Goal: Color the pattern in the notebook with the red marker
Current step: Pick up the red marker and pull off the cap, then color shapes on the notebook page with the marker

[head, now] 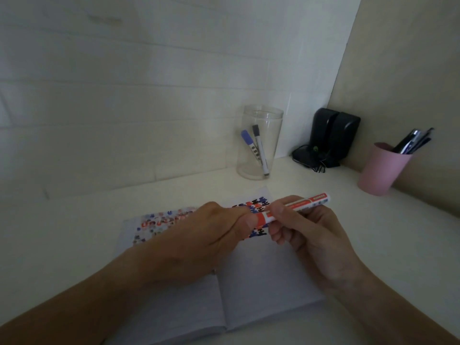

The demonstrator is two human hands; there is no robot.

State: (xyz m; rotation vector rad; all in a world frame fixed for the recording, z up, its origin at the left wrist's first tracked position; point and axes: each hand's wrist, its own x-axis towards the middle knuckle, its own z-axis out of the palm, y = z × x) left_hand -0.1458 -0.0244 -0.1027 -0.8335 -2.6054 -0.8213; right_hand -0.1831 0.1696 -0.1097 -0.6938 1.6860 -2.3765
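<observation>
An open notebook [261, 277] lies on the white desk [74, 240], its pages mostly blank. At the top of the pages runs a pattern [258, 204] of small red, blue and black shapes, partly hidden behind my hands. I hold the red marker [298, 204] level above the pattern. My right hand [306, 235] grips its white barrel. My left hand [214, 232] pinches the red cap end [261, 217] between thumb and fingers. The tip is hidden.
A clear jar [260, 143] with a blue and a black marker stands at the back. Black speakers [333, 138] with cables sit in the corner. A pink cup [380, 170] of pens stands at the right, by the beige side wall.
</observation>
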